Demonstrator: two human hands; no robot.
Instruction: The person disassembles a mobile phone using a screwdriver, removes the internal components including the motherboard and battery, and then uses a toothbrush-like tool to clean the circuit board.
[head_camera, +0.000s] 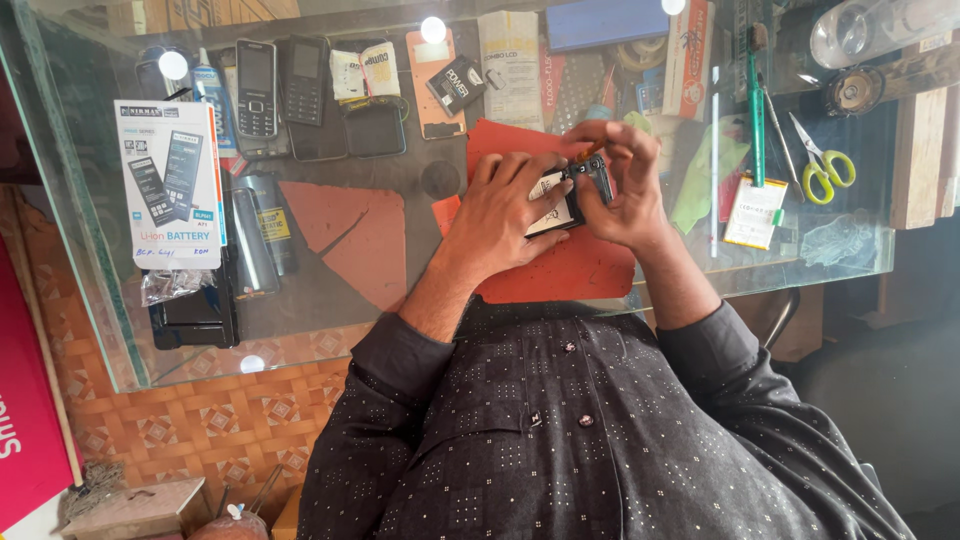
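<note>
— What do the hands hold in the head view?

— A small dark phone (572, 195), over the red mat (560, 270) on the glass table (420, 310). The left hand (505, 215) is curled around its near side, fingers closed on it.

— And the other?

— The right hand (625, 185) pinches the phone's far end, fingers bent tight.

— Anything nearby?

— Scissors (822, 165) lie well to the right; a battery box (170, 185) and two keypad phones (280, 88) sit well to the left.

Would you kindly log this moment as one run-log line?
left hand: holds phone | right hand: on phone, pinching small tool | under: red mat, glass table
</note>
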